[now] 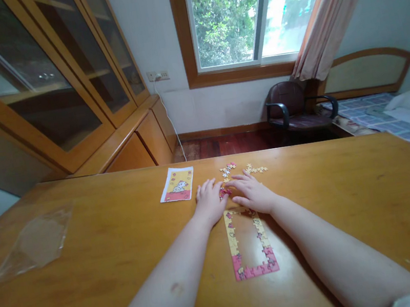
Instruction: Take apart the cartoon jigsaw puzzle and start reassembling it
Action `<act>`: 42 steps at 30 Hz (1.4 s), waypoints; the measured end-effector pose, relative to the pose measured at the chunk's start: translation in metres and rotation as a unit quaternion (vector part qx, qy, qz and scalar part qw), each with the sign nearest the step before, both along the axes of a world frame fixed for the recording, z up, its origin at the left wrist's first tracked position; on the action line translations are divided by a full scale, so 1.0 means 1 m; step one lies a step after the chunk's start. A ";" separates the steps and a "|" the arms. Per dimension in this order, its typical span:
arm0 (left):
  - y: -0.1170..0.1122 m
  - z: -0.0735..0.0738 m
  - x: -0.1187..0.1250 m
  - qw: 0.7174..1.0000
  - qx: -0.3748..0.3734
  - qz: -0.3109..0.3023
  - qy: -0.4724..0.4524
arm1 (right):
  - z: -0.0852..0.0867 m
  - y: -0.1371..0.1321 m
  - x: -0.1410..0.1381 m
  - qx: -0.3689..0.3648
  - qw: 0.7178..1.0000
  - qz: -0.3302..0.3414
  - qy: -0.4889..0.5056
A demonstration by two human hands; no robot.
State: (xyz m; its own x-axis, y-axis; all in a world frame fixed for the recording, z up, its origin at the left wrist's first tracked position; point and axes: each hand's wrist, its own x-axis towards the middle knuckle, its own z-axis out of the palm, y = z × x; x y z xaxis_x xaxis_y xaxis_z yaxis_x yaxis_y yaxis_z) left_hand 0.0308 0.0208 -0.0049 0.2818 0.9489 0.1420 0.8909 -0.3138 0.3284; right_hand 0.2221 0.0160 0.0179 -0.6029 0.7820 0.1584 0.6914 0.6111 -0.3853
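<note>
On the wooden table, the joined border of a jigsaw puzzle (234, 246) lies as a rectangular frame, yellow at the far end and pink at the near end, with bare table inside. Just beyond it, my left hand (210, 202) rests with fingers spread beside a small heap of pink puzzle pieces (224, 192). My right hand (252, 192) reaches in from the other side, fingers apart, its fingertips near the same heap. Past my hands lie loose pale pieces (226, 171) and a group of yellow pieces (257, 169). A picture card (177, 184) with a white animal sits left of my left hand.
A clear plastic bag (40, 241) lies flat on the left of the table (137, 268). Behind the table's far edge stand a glass-fronted cabinet (106, 117) at left, an armchair (295, 108) and a bed (377, 113) at right.
</note>
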 end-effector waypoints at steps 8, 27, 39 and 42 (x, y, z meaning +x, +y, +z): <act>-0.002 0.006 0.001 0.999 0.016 -0.022 -0.021 | -0.011 0.007 0.001 0.025 0.993 -0.102 -0.046; -0.003 0.007 0.001 0.998 0.014 -0.045 -0.033 | -0.007 0.059 0.011 0.008 0.967 -0.221 -0.129; -0.003 0.007 0.001 0.998 0.002 -0.038 -0.045 | -0.020 0.047 0.027 0.020 0.977 -0.177 -0.118; -0.003 0.007 0.000 0.998 0.006 -0.039 -0.042 | -0.017 0.049 0.018 0.009 0.985 -0.139 -0.098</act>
State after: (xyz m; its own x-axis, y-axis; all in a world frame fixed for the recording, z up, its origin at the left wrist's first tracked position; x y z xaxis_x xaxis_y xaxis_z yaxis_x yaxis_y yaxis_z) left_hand 0.0308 0.0176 0.0021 0.3406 0.9229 0.1795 0.8337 -0.3847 0.3961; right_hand 0.2399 0.0654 0.0012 -0.3860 0.9194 0.0758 0.8930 0.3930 -0.2192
